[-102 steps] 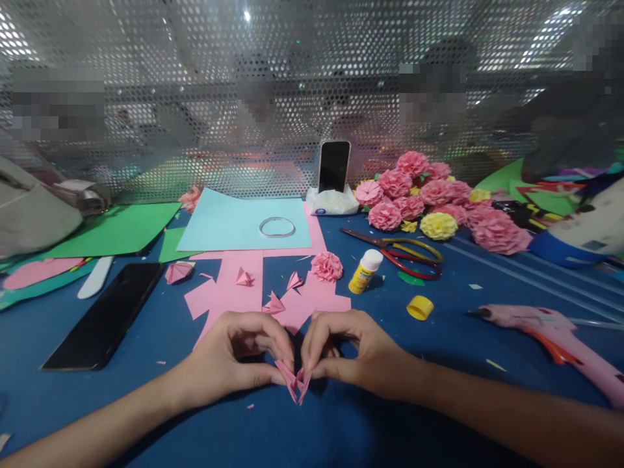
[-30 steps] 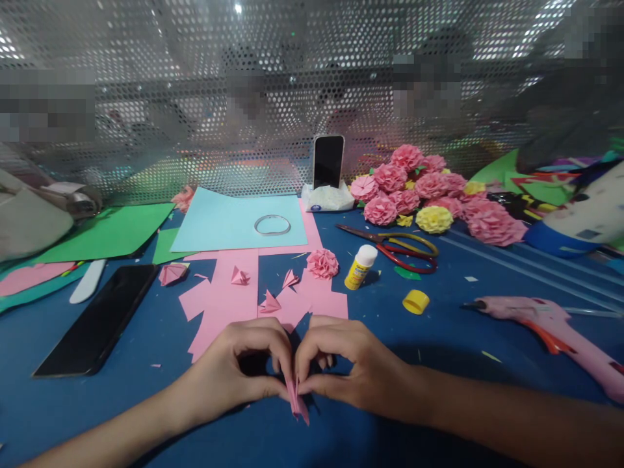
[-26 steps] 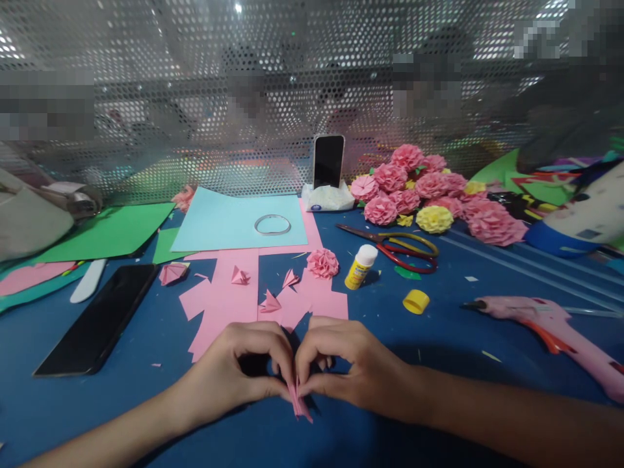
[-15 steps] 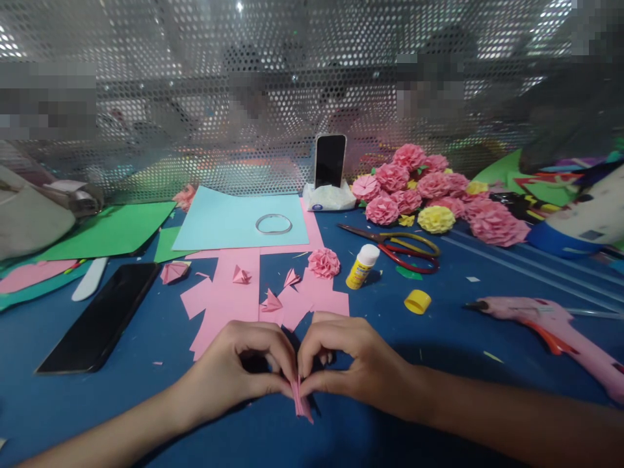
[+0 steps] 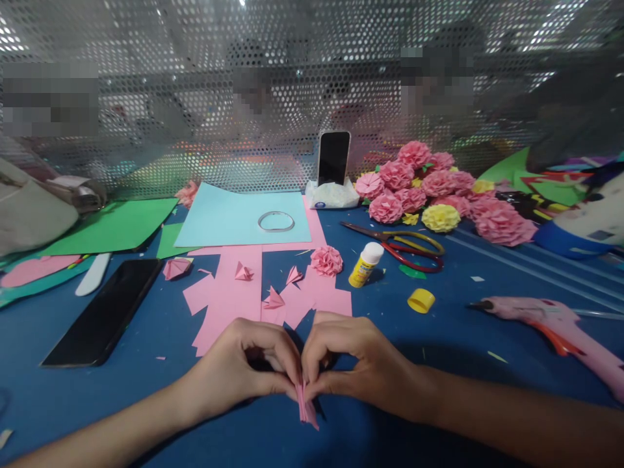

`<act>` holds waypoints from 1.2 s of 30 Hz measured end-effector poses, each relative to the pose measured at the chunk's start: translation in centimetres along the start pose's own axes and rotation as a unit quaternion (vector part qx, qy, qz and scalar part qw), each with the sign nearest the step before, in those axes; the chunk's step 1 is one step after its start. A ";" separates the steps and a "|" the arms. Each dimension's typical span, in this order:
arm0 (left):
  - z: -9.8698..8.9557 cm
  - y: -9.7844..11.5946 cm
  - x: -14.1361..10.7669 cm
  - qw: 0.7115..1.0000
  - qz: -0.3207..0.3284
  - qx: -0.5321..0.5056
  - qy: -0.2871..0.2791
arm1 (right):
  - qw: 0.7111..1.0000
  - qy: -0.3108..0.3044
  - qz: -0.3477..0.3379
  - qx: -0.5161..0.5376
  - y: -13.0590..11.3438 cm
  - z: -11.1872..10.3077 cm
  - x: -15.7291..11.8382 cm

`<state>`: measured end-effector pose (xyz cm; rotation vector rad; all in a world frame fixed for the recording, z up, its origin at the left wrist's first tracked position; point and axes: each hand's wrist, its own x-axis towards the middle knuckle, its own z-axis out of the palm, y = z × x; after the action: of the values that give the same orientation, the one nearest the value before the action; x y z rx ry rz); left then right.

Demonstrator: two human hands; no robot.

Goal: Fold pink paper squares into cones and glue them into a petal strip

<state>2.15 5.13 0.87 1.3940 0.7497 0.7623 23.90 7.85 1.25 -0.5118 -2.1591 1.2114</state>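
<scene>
Between my fingertips is a small folded piece of pink paper [image 5: 305,408], its pleated end pointing down toward me. My left hand [image 5: 251,361] pinches it from the left with thumb and forefinger. From the other side my right hand [image 5: 348,357] pinches the same piece, the fingertips of both hands nearly touching. Part of the paper is hidden behind the fingers. Just beyond my hands lie pink paper sheets [image 5: 238,292] with several small folded pink pieces [image 5: 273,299] and a ruffled pink paper flower [image 5: 326,260] on them.
Right of the sheets stand a glue stick [image 5: 365,265], its yellow cap [image 5: 420,301], scissors [image 5: 414,250] and a pink glue gun [image 5: 541,315]. Paper flowers [image 5: 414,185] are heaped behind. A dark phone [image 5: 104,315] lies left; another phone [image 5: 334,159] stands against the perforated metal panel [image 5: 195,156].
Both hands keep their pinch on the pink paper, which sits slightly lower in view. The whole scene has shifted a little to the right.
</scene>
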 end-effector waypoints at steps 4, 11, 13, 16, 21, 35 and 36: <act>0.0 -0.2 0.2 1.000 -0.011 -0.012 -0.006 | 1.000 -0.004 -0.002 0.005 0.0 0.1 -0.1; 0.1 -0.2 0.1 1.000 -0.019 -0.015 -0.010 | 1.000 -0.013 -0.013 0.007 0.3 0.1 -0.3; 0.1 -0.1 0.0 1.000 -0.018 -0.014 -0.007 | 1.000 -0.005 -0.013 0.008 0.2 0.1 -0.2; 0.1 -0.1 -0.1 1.000 -0.013 -0.012 -0.001 | 1.000 0.005 0.002 0.010 0.1 0.2 0.0; 0.1 0.0 0.1 1.000 -0.003 -0.024 -0.010 | 0.998 0.016 0.045 0.038 0.2 0.2 0.1; -0.7 -0.2 0.0 0.997 0.052 -0.027 0.042 | 0.990 0.033 0.083 0.108 -0.3 -0.3 0.4; -0.8 -0.2 0.1 0.997 0.051 -0.033 0.049 | 0.990 0.036 0.076 0.109 -0.3 -0.3 0.4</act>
<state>1.54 5.62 0.61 1.3512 0.7261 0.9327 23.79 8.13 1.72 -0.6234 -1.9258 1.4677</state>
